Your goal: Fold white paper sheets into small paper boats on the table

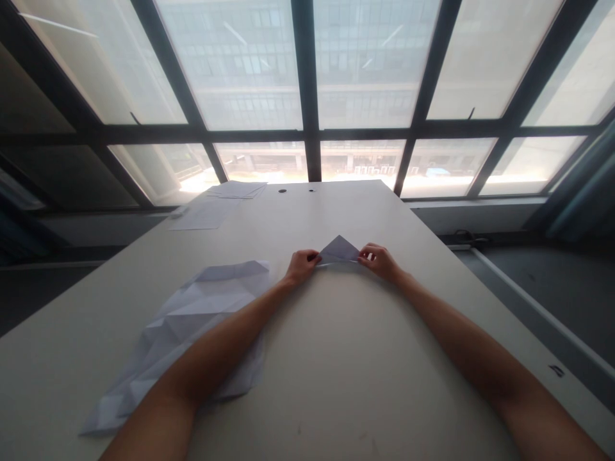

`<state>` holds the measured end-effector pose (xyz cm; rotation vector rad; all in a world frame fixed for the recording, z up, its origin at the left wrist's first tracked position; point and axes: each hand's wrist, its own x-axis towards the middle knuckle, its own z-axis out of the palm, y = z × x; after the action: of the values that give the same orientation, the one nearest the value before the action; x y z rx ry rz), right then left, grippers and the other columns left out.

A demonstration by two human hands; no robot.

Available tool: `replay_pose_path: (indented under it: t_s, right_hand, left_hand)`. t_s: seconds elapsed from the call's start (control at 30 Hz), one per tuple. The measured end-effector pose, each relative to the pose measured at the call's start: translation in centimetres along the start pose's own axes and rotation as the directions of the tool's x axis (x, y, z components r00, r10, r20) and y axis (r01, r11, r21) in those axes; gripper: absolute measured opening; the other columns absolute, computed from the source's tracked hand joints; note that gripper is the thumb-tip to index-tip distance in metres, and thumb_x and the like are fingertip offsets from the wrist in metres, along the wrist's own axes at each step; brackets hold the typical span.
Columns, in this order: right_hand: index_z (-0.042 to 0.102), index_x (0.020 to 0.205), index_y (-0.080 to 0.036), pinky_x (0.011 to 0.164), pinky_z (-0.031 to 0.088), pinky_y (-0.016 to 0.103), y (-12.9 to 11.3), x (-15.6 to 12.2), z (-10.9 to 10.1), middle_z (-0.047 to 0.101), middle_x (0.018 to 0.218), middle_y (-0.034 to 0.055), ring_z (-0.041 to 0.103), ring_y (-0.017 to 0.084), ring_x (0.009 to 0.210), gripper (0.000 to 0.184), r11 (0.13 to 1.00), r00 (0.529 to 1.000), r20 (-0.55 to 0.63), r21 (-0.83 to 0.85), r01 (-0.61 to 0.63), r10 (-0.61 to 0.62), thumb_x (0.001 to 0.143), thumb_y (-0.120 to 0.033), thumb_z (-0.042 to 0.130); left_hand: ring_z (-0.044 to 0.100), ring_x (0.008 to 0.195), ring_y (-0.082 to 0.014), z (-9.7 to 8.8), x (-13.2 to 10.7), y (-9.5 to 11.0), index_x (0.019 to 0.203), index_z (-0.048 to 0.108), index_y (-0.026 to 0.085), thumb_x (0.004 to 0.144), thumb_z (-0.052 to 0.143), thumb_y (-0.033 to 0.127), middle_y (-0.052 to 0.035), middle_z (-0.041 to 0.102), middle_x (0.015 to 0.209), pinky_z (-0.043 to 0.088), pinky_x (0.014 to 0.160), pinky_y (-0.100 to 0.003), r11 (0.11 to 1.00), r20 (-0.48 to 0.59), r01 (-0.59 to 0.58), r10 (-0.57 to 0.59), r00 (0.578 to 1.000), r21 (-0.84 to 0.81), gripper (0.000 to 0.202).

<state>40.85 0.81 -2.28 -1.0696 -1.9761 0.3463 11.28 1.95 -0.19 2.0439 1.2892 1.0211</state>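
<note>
A small sheet of white paper folded into a triangle (339, 248) is held at the middle of the table, its point facing away from me. My left hand (302, 264) pinches its left corner between thumb and fingers. At the right corner, my right hand (378, 259) grips the paper the same way. The near edge of the triangle looks slightly raised off the table. Under and beside my left forearm lies a large creased sheet of paper (192, 320), partly hidden by that arm.
Several flat white sheets (206, 211) lie at the far left of the white table (346, 384). Two small dark round spots, one a hole-like disc (282, 191), show near the far edge. A small dark mark (556, 371) is at the right edge. Tall windows (365, 64) stand behind.
</note>
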Motion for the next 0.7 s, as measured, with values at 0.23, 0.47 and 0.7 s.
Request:
replay_pose_path:
  t_s: [0.23,0.47,0.7]
  right_hand:
    - [0.074,0.090,-0.020,0.071,0.051,0.031,0.7,0.2,0.0,0.072,0.088,0.0078,0.064,0.019,0.079,0.020,0.989,0.999,0.035,0.149,-0.018,0.013,0.089,-0.034,0.060]
    - [0.067,0.096,-0.019,0.056,0.044,0.026,1.9,0.1,0.2,0.064,0.067,-0.0003,0.055,0.014,0.059,0.026,0.969,0.986,0.065,0.190,-0.160,0.151,0.076,-0.034,0.073]
    - [0.067,0.085,-0.020,0.061,0.048,0.027,1.2,0.2,0.0,0.067,0.075,0.0018,0.060,0.015,0.066,0.011,0.977,0.993,0.018,0.177,-0.120,0.119,0.079,-0.029,0.065]
  left_hand:
    - [0.067,0.074,-0.0177,0.1,0.0,0.0,0.088,0.079,0.016,0.082,0.065,0.024,-0.0050,0.076,0.081,0.048,0.072,-0.026,1.000,-0.007,0.001,-0.001,1.000,0.007,0.018]
    - [0.066,0.073,-0.0172,0.0,0.0,0.1,0.088,0.078,0.015,0.083,0.064,0.024,-0.0049,0.076,0.081,0.048,0.071,-0.026,1.000,-0.004,-0.007,0.007,1.000,0.018,0.018]
    - [0.066,0.074,-0.0174,0.0,0.0,0.1,0.089,0.079,0.016,0.082,0.063,0.025,-0.0050,0.076,0.082,0.048,0.071,-0.026,1.000,-0.027,0.019,-0.019,0.999,0.021,0.019]
